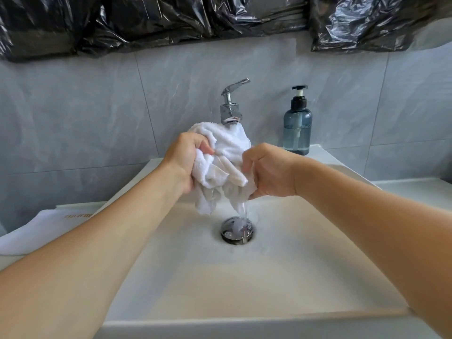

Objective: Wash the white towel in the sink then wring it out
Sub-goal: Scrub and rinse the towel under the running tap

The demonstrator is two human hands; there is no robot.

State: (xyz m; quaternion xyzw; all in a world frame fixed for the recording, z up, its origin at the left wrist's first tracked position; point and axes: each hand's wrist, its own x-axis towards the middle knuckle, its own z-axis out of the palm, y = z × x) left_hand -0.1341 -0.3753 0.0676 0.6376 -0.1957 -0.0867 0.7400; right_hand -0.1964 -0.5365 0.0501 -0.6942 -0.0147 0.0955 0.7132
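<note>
Dangling white towel (221,165), bunched lengthwise, ends downward

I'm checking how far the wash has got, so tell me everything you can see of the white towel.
The white towel is a small terry cloth, bunched and crumpled, wet and greyish in its lower folds. It hangs above the sink, right under the chrome tap. The left hand grips its left side, the right hand its right. Water runs from its lowest tip onto the drain.
</note>
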